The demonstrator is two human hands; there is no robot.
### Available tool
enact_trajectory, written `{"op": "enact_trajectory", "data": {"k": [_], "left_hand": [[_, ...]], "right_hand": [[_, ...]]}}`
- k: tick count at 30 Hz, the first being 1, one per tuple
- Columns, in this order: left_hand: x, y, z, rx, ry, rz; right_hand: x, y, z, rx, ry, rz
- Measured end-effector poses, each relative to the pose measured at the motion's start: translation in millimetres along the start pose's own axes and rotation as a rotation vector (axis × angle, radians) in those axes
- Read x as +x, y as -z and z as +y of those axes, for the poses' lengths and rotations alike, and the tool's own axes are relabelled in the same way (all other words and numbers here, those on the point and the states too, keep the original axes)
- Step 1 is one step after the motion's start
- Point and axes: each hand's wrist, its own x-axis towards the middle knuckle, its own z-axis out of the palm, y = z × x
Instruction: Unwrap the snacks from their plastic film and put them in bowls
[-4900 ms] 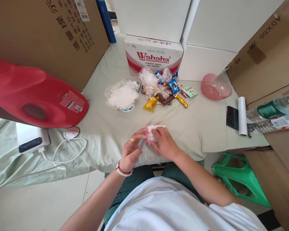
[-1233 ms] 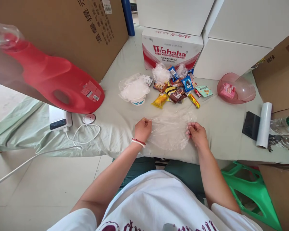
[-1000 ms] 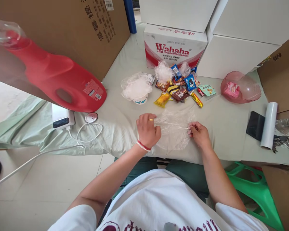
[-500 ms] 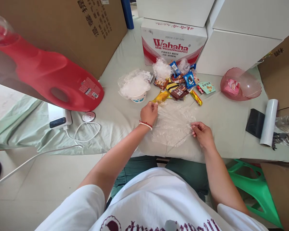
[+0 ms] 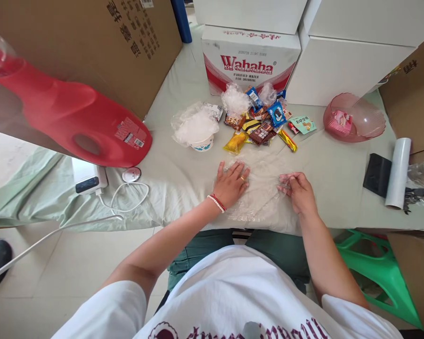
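Observation:
A clear, crinkled sheet of thin plastic film (image 5: 259,200) lies on the cloth-covered table in front of me. My left hand (image 5: 231,184) rests flat on its left part, fingers spread. At the right edge of the film, my right hand (image 5: 298,190) pinches it between thumb and fingers. Just beyond the film sits a heap of wrapped snacks, with a yellow packet (image 5: 236,142) nearest my left hand and a brown cocoa packet (image 5: 262,133) behind. Left of the heap stands a paper cup (image 5: 202,143) topped with crumpled clear plastic (image 5: 196,123).
A pink translucent bowl (image 5: 369,129) holding a pink packet stands at the right, near a white roll (image 5: 398,173) and a black object (image 5: 377,174). A big red bottle (image 5: 74,108) stands left beside a white charger (image 5: 88,176). A Wahaha box (image 5: 249,61) closes off the back.
My left hand has let go of the film's upper left and opened flat onto it, slightly right and lower. The film lies flatter. My right hand keeps its pinch.

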Motion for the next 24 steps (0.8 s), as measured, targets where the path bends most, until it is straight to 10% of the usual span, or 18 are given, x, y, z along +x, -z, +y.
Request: {"op": "enact_trajectory", "data": {"k": [15, 19, 24], "left_hand": [[-5.6, 6.8, -30.6, 0.116, 0.426, 0.109], [-10.1, 14.2, -17.4, 0.057, 0.254, 0.248], [-13.5, 8.9, -15.1, 0.016, 0.057, 0.014]], "right_hand": [[-1.6, 30.5, 15.0, -0.396, 0.034, 0.137], [-4.6, 29.2, 10.5, -0.399, 0.03, 0.108], [1.7, 32.4, 4.3, -0.442, 0.068, 0.109]]}}
